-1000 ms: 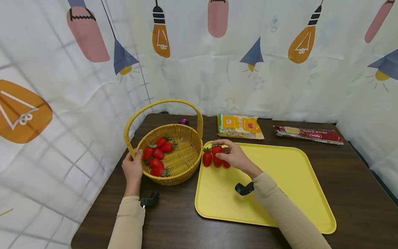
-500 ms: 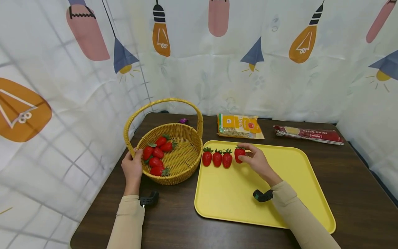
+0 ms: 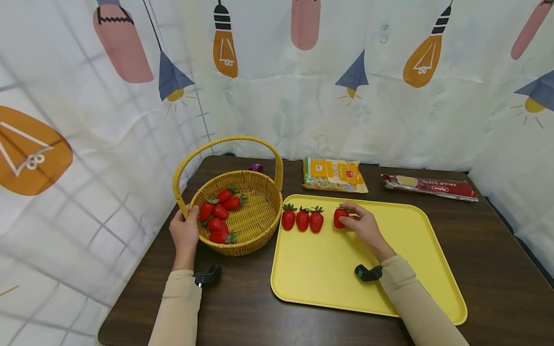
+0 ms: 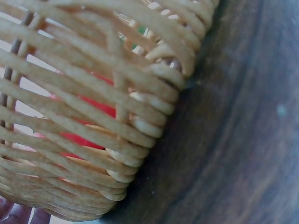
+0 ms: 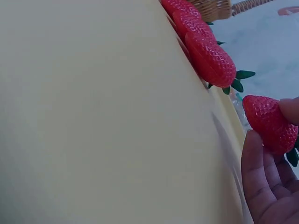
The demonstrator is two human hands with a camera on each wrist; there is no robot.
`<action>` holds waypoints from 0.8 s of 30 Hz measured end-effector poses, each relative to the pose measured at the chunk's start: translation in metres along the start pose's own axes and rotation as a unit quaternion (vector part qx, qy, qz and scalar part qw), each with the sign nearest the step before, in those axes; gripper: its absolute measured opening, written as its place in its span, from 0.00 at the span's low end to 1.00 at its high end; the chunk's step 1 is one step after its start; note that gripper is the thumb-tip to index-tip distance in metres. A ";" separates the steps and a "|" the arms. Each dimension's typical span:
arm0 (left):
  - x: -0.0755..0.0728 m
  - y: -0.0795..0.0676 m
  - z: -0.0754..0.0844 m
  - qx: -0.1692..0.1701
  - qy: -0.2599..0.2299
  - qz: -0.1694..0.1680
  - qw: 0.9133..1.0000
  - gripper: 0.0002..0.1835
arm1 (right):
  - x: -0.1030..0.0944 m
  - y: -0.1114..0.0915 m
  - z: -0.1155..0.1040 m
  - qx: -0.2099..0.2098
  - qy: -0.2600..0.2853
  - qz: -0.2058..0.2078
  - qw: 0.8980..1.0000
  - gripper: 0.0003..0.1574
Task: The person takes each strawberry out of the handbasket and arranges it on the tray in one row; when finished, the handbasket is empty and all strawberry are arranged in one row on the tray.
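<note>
My left hand [image 3: 184, 232] grips the rim of a yellow wicker basket [image 3: 259, 242] beside the base of its arched handle. Several strawberries [image 3: 218, 225] lie in the left part of the basket; red shows through the weave [image 4: 154, 112] in the left wrist view. In my right hand [image 3: 364, 229], a strawberry [image 3: 339, 218] is pinched between thumb and fingers, over the yellow tray [image 3: 329, 269]. The right wrist view shows this strawberry [image 5: 266, 119] with its leaves toward the palm. To its left, 3 strawberries [image 3: 302, 220] lie side by side in a row, leaves pointing away.
Behind the tray lie a yellow food packet [image 3: 334, 176] and a long red packet [image 3: 430, 186]. A small purple-wrapped item [image 3: 256, 167] sits behind the basket. The dark wooden table [image 3: 242, 302] borders a patterned curtain [image 3: 277, 110] at the back and left.
My right hand has carried the strawberry rightward, from over the row to a spot right of it, then slightly farther right. My left hand stays on the basket.
</note>
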State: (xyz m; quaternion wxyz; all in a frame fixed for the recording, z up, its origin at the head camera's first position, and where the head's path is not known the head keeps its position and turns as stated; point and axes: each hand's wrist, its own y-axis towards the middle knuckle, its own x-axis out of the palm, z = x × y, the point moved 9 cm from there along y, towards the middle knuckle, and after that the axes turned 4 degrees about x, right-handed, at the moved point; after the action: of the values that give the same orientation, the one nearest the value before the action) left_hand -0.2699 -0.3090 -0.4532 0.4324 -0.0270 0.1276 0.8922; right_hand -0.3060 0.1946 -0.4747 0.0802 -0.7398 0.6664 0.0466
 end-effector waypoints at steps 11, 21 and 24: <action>0.003 0.001 0.001 0.003 0.004 -0.014 1.000 0.21 | -0.008 0.003 0.013 0.018 -0.027 0.041 0.999 0.26; 0.001 0.000 0.002 -0.004 -0.004 -0.017 1.000 0.21 | 0.001 -0.004 -0.001 0.021 -0.073 0.026 0.997 0.24; 0.001 -0.001 0.002 -0.003 0.001 -0.018 1.000 0.21 | 0.006 -0.012 -0.015 0.019 -0.082 0.027 0.996 0.23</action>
State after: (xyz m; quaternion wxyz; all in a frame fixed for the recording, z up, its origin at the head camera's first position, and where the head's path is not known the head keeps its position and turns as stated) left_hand -0.2700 -0.3074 -0.4519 0.4480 -0.0311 0.1252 0.8847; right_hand -0.2944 0.1868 -0.4603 0.1476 -0.7132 0.6784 0.0967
